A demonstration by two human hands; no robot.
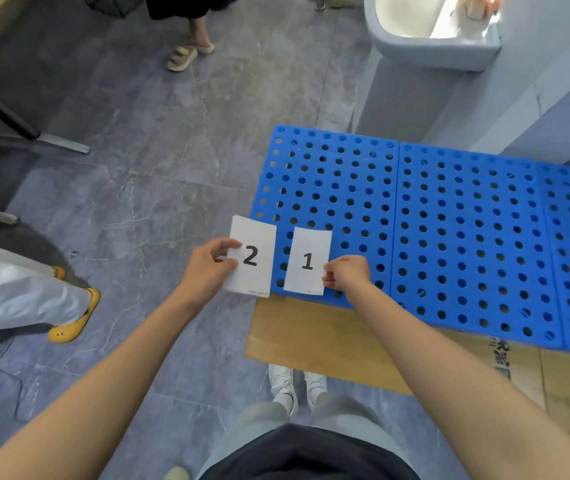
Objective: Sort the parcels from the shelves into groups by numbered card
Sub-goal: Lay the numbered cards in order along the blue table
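Note:
My left hand [207, 268] pinches a white card marked 2 [254, 268] by its left edge; it looks like the top of a small stack. The card hangs over the left edge of a blue perforated plastic panel [450, 237]. My right hand [347, 271] pinches the right edge of a white card marked 1 [306, 251], which lies over the panel's near left corner. No parcels or shelves are in view.
The blue panel rests on flattened brown cardboard [311, 334] on a grey tiled floor. A white pedestal basin [429, 39] stands at the back right. Two people's legs are near: yellow shoes [75, 320] at left, sandals [186, 53] at the back. My white shoes [294, 386] are below.

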